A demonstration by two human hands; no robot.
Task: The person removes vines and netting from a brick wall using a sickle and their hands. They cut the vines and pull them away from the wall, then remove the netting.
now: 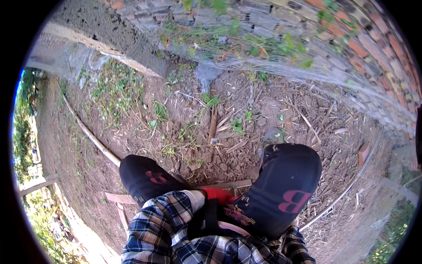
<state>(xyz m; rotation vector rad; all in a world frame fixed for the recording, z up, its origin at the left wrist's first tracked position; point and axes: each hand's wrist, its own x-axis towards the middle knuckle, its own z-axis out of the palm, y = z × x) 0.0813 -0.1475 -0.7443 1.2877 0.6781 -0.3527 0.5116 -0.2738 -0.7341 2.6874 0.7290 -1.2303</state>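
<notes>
My left hand (219, 195), in what looks like a red glove, reaches between my legs below a white cuff (197, 199) and a plaid sleeve. It lies against the inside of my dark trouser leg (290, 184); its fingers are mostly hidden, and I cannot tell whether it holds anything. My right hand is out of view; only its plaid sleeve (295, 242) shows beside my thigh. Just beyond the left hand is a narrow wooden board (230, 184). Before me lie loose soil, a short brown stick or cob (213, 122), dry stalks and green vines (194, 123).
A brick wall (359, 49) behind fine netting (263, 64) runs across the top and right. A rough concrete beam (112, 33) slants at upper left. A long pole (89, 133), wooden pieces (120, 198), a brick (364, 153) and a curved thin pipe or pole (343, 196) lie around.
</notes>
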